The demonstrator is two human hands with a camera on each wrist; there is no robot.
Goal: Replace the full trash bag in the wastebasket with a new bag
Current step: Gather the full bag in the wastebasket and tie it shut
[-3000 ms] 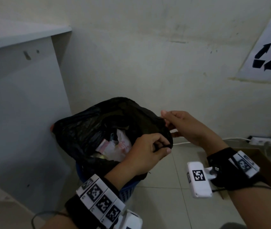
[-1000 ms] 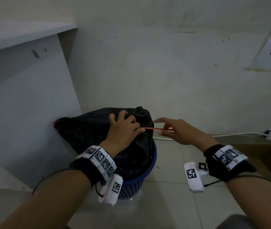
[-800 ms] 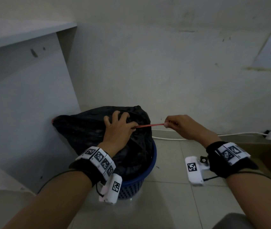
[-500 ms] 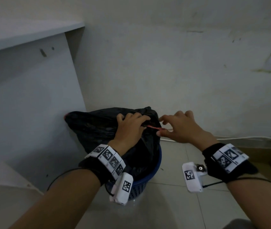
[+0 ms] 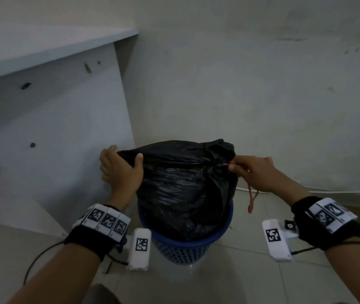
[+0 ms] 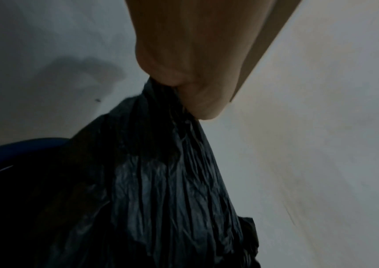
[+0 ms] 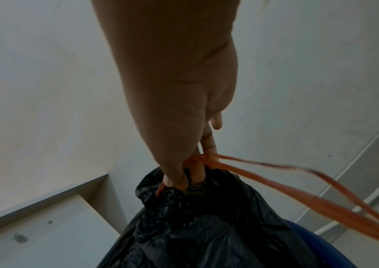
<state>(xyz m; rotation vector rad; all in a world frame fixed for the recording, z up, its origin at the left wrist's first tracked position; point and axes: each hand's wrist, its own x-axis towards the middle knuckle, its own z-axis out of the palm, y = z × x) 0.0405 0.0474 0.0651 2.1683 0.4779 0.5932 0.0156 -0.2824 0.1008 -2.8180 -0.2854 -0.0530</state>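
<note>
Grip: left hand [image 5: 119,172] is clamped on the left corner of the black trash bag [image 5: 183,189]; right hand [image 5: 256,172] pinches the gathered right corner with the red drawstring [image 5: 250,198]. Bag: mouth drawn closed, frame centre, partly raised from the blue wastebasket [image 5: 185,244]. Outstanding, as judged: removal, relining. No new bag is seen.

Trash bag [image 5: 183,189]: black, crinkled plastic; full and bulging; mouth gathered shut; upper part well above the basket rim, lower part inside the basket; top stretched between two gripped corners, left and right.
Drawstring [image 5: 250,198]: thin, orange-red; emerges at the bag's puckered right corner; loose loop hangs down beside the bag.
Wastebasket [image 5: 183,246]: blue plastic, round, perforated wall; upright on the tiled floor, beside a white cabinet panel.
</note>
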